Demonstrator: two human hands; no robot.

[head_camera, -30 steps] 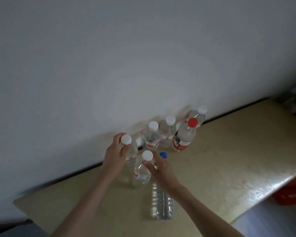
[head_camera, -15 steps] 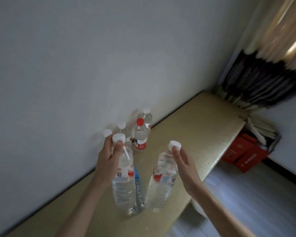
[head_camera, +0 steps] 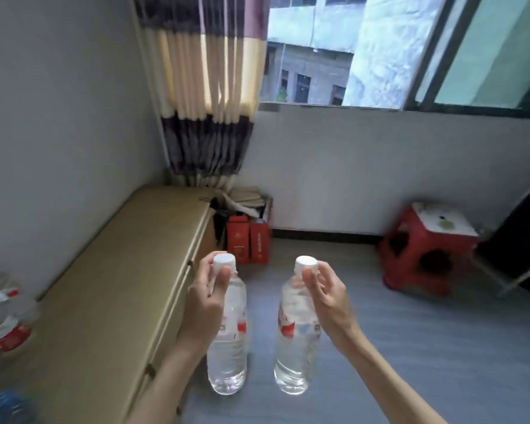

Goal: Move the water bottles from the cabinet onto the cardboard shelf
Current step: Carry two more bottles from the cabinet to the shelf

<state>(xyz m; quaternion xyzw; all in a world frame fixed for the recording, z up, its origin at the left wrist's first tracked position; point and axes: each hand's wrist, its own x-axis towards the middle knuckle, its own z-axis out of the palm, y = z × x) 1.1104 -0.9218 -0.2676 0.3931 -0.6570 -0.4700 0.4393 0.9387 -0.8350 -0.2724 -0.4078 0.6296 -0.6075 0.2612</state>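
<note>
- The left hand (head_camera: 205, 304) has its grip clamped on the neck of a clear water bottle (head_camera: 228, 347), fingertips (head_camera: 224, 275) pinching just under the white cap (head_camera: 224, 262); the bottle hangs upright below the grip.
- The right hand (head_camera: 328, 296) is clamped the same way on a second water bottle (head_camera: 297, 344), thumb and fingers closed around the neck beneath its white cap (head_camera: 306, 264); this bottle hangs below the grip, its base tilted slightly toward the left one.
- Both bottles carry red-and-white labels and are held in the air over the grey floor (head_camera: 410, 347), side by side but apart.
- To the left of the left grip runs the long beige cabinet (head_camera: 120, 270) along the wall; its top edge lies just beside the left forearm.
- Far left of both grips, at the picture's edge, more bottles (head_camera: 3, 313) stand blurred on the cabinet top, one with a red label.
- Beyond the grips, red boxes (head_camera: 248, 240) sit on the floor at the cabinet's far end, under a striped curtain (head_camera: 208, 87).
- Off to the right of the right grip stands a red plastic stool (head_camera: 423, 249) below the window (head_camera: 380, 50).
</note>
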